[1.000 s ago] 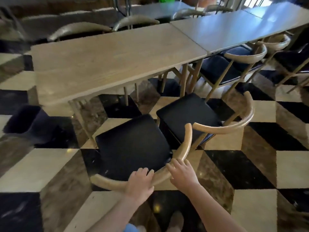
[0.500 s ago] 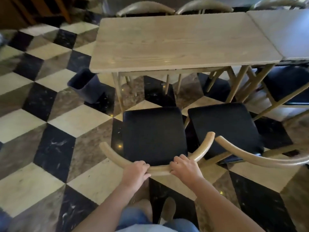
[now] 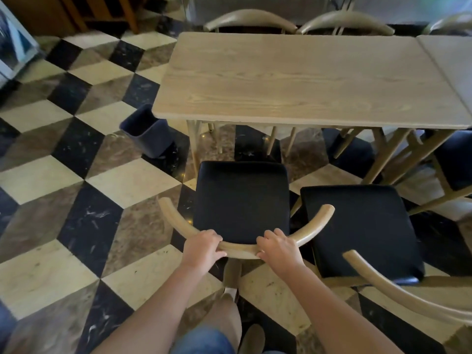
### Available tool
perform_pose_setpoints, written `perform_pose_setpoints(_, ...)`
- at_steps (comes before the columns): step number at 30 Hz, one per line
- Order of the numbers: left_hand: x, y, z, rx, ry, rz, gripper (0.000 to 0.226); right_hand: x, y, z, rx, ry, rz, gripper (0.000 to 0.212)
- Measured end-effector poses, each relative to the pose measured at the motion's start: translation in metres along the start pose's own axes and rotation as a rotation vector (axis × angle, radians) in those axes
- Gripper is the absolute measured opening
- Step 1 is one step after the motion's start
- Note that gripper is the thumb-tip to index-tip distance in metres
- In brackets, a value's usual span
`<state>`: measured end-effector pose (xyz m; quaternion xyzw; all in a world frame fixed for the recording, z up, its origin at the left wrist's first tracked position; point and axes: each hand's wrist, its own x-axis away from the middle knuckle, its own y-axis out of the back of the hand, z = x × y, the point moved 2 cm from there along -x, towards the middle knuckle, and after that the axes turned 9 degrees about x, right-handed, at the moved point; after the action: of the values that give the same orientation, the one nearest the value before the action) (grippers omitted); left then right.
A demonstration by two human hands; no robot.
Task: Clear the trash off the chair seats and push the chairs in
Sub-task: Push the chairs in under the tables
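The black-cushioned chair with the curved pale wooden backrest [image 3: 242, 200] stands just short of the light wood-grain desk [image 3: 301, 80], its seat bare of trash and not yet under the top. Push crooked and you may knock its front against the desk's left leg, or scrape the neighbouring black-seated chair [image 3: 362, 231] just beside it. Your left hand [image 3: 203, 249] and right hand [image 3: 279, 250] sit close together mid-backrest, fingers clamped over the rail, forearms extended forward.
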<state>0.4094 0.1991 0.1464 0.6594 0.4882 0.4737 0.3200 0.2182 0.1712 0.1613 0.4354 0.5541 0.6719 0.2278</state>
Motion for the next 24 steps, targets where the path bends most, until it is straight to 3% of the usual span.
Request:
perform_pose_setpoints(7, -0.07, 0.031, 0.02, 0.032, -0.018, -0.043, 0.046, -0.073, 0.026, -0.023, 0.014, 0.006, 0.032, 0.027)
perform_pose_setpoints(24, -0.233, 0.104, 0.056, 0.065, -0.041, -0.123, 0.043, -0.235, 0.081, -0.078, 0.014, -0.046, -0.019, 0.024)
